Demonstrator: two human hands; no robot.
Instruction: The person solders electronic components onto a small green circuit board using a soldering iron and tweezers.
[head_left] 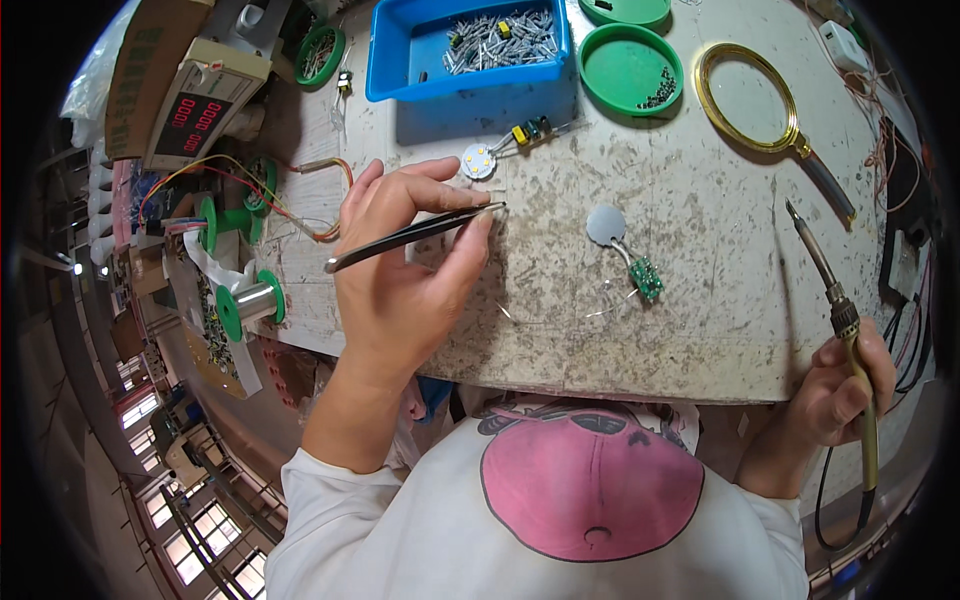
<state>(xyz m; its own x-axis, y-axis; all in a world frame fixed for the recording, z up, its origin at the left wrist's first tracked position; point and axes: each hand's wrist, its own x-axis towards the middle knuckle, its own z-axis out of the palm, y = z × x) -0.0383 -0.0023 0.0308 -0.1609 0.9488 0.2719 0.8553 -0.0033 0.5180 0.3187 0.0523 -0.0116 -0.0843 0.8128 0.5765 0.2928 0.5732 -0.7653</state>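
Black tweezers point(380, 244) are in my left hand point(405, 290), its thumb and fingers closed round them, their tips pointing right. Just beyond the fingers lies a round white LED board point(478, 161) wired to a small driver point(530, 131) with a yellow part. To the right on the bench is a grey round disc point(605, 225) wired to a small green circuit board point(646, 280), with loose wire ends beside it. My right hand point(840, 390), at the bench's right front, grips a soldering iron point(865, 430); its tip points up and away from the boards.
A blue bin point(385, 50) of components, green dishes point(625, 90) and a magnifier point(712, 90) stand at the back of the stained bench point(690, 340). On the left are a display meter point(210, 105), solder spool point(250, 302) and coloured wires. Cables run along the right edge.
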